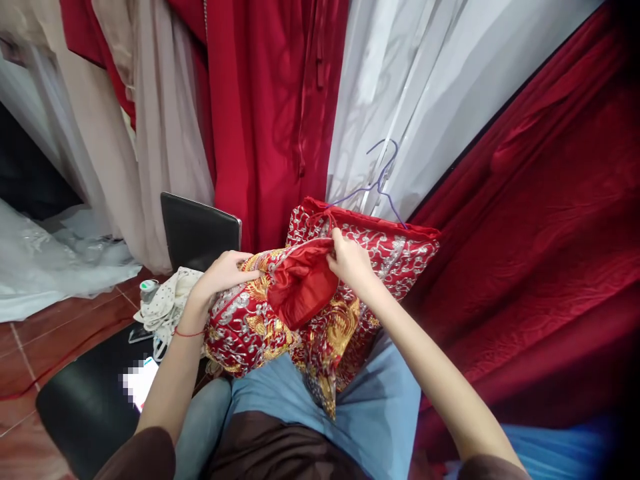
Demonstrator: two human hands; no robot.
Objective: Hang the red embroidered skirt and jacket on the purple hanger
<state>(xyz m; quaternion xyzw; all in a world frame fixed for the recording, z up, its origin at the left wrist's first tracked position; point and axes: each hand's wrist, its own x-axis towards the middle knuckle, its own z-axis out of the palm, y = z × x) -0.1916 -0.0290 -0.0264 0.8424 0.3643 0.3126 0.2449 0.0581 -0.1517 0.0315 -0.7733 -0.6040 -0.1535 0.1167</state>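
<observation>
Across my lap lies a red garment point(240, 337) embroidered in gold and silver, one part of it folded back so that its plain red lining point(305, 287) shows. My left hand point(227, 273) grips the embroidered cloth at the left of this opening, thumb on top. With pinched fingers, my right hand point(350, 260) holds the edge of the opening on its upper right, close to a small red tie. Behind my hands, the garment's top edge spreads out below a purple wire hanger point(383, 173), whose hook points up. The hanger's lower part is hidden by the cloth.
On my left is a black chair with a backrest point(200, 230) and a seat point(75, 407). A lit phone point(143, 383), a white spotted cloth bundle point(173, 297) and a small capped bottle point(148, 288) rest there. Red curtains point(275, 120) and white ones point(380, 80) hang close ahead.
</observation>
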